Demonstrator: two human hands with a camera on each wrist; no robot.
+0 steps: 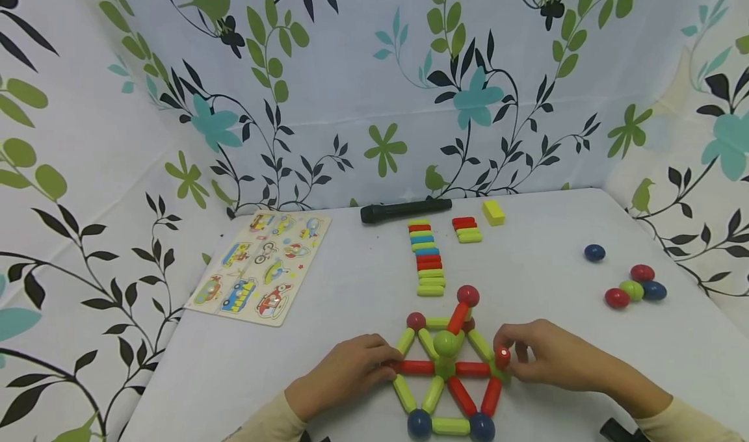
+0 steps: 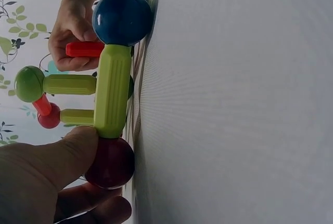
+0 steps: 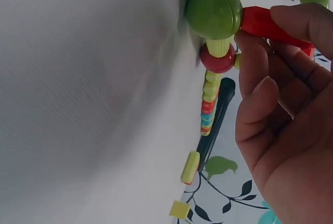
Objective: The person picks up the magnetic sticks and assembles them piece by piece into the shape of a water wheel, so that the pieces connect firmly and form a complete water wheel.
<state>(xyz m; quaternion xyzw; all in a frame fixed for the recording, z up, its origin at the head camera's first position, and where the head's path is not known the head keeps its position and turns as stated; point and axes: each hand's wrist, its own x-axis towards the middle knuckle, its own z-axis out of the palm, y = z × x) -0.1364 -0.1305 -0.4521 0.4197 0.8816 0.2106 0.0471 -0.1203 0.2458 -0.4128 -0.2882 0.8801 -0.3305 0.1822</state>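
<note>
A flat magnetic rod-and-ball frame lies on the table; a green ball (image 1: 446, 344) rises on a rod over its middle, and a slanted red rod (image 1: 458, 318) joins it to a raised red ball (image 1: 468, 295). My left hand (image 1: 354, 368) grips the frame's left corner, thumb and fingers around a dark red ball (image 2: 110, 163). With thumb and fingers, my right hand (image 1: 547, 352) pinches a red rod (image 3: 268, 25) upright, its lower end at the green ball (image 3: 213, 13) of the right corner. Blue balls (image 1: 482, 426) form the near corners.
Behind the frame lie a column of rods (image 1: 430, 264), a shorter stack (image 1: 466, 229), a yellow block (image 1: 493, 212) and a black microphone (image 1: 406, 210). A vehicle puzzle board (image 1: 261, 266) is at left. Several loose balls (image 1: 632, 290) sit at right. A patterned curtain (image 1: 374, 91) borders the table.
</note>
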